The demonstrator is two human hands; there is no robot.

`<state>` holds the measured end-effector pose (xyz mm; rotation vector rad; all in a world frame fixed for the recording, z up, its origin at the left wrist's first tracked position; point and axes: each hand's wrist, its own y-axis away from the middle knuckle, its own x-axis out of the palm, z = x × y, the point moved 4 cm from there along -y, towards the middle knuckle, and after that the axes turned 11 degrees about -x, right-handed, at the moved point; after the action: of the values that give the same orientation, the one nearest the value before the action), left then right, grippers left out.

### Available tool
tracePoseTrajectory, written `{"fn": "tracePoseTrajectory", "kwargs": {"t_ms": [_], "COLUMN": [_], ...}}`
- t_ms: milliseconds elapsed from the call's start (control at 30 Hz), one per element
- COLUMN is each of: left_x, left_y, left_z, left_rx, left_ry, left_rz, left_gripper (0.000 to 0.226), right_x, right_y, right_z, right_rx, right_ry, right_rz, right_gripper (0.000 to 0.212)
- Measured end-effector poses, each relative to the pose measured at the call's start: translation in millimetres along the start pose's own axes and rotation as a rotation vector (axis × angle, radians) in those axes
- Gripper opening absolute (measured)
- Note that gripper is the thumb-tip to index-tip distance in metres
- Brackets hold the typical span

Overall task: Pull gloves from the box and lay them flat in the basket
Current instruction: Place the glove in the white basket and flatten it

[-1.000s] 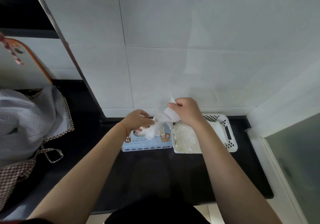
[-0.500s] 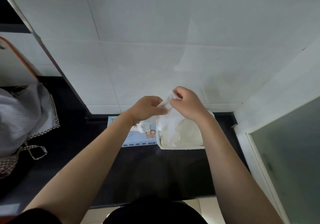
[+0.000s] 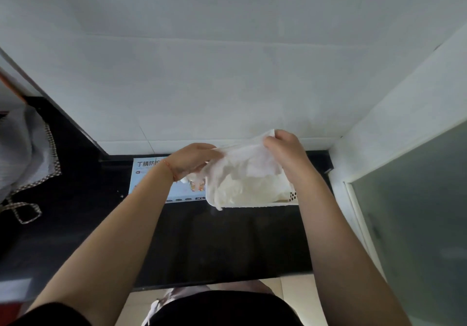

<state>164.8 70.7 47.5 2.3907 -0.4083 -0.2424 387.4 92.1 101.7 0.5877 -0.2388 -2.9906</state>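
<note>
White, thin glove (image 3: 242,166) was stretched between both hands just above the basket (image 3: 290,200), which held a heap of gloves (image 3: 242,189). L hand (image 3: 194,159) pinched the glove's left edge; R hand (image 3: 283,149) gripped its upper right corner, fingers curled. Glove box (image 3: 149,174), light blue w/ print, sat touching the basket's left side, partly hidden by the L wrist. Both stood on a black counter (image 3: 214,237) vs. white tiled wall (image 3: 227,73). Checked cloth (image 3: 25,154) lay well left of the basket.

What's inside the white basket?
The white basket holds a pile of white gloves. The stretched glove, held by both hands, covers most of it, so the rest is hidden.
</note>
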Motion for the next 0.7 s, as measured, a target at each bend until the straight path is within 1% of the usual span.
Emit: {"fn": "tracePoseTrajectory", "kwargs": {"t_ms": [67, 133, 200, 233, 267, 300, 367, 400, 467, 600, 633, 667, 700], "left_x": [-9.5, -9.8, 2.9, 10.7, 16.3, 22.3, 26.7, 28.7, 31.6, 38.9, 41.3, 45.0, 50.5], "left_y": [-1.8, -16.5, -38.6, -48.1, -56.7, -65.4, -77.5, -83.7, -89.5, -92.0, -90.7, -89.3, -87.7], "left_z": [-0.1, 1.0, -1.0, -2.0, -1.5, -3.1, -4.2, -5.0, -7.3, -12.4, -12.9, -13.2, -12.7], "left_rx": [-0.018, -0.07, -0.083, -0.081, -0.091, -0.099, -0.104, -0.105, -0.094, -0.096, -0.08, -0.02, 0.087], "left_ry": [-0.127, -0.299, -0.442, -0.496, -0.53, -0.56, -0.618, -0.633, -0.663, -0.787, -0.814, -0.859, -0.915], "left_rz": [-0.045, -0.145, -0.231, -0.251, -0.267, -0.282, -0.318, -0.348, -0.408, -0.575, -0.635, -0.707, -0.783], "left_gripper": [0.022, 0.022, 0.017, 0.016, 0.016, 0.017, 0.032, 0.034, 0.027, 0.023, 0.024, 0.025, 0.027], "right_x": [2.1, 1.4, -2.3, -2.6, -2.2, -4.7, -6.9, -9.6, -13.0, -19.6, -20.5, -21.4, -22.2], "right_y": [-2.1, -3.7, -5.8, -5.2, -5.4, -7.8, -11.9, -15.5, -21.8, -29.9, -30.5, -31.5, -32.3], "right_z": [-23.8, -48.4, -74.4, -83.9, -92.3, -99.9, -107.4, -110.9, -114.3, -121.5, -123.2, -124.6, -125.8], "right_rx": [0.092, 0.181, 0.239, 0.254, 0.261, 0.258, 0.24, 0.231, 0.204, 0.165, 0.161, 0.157, 0.15], "right_ry": [-0.047, -0.07, -0.01, 0.022, 0.044, 0.052, 0.064, 0.081, 0.123, 0.173, 0.189, 0.205, 0.22], "right_rz": [0.015, 0.031, 0.058, 0.075, 0.081, 0.08, 0.078, 0.082, 0.091, 0.039, 0.03, 0.024, 0.017], "right_gripper": [0.01, 0.012, 0.004, 0.006, 0.013, 0.015, 0.012, 0.014, 0.021, 0.026, 0.025, 0.024, 0.024]}}
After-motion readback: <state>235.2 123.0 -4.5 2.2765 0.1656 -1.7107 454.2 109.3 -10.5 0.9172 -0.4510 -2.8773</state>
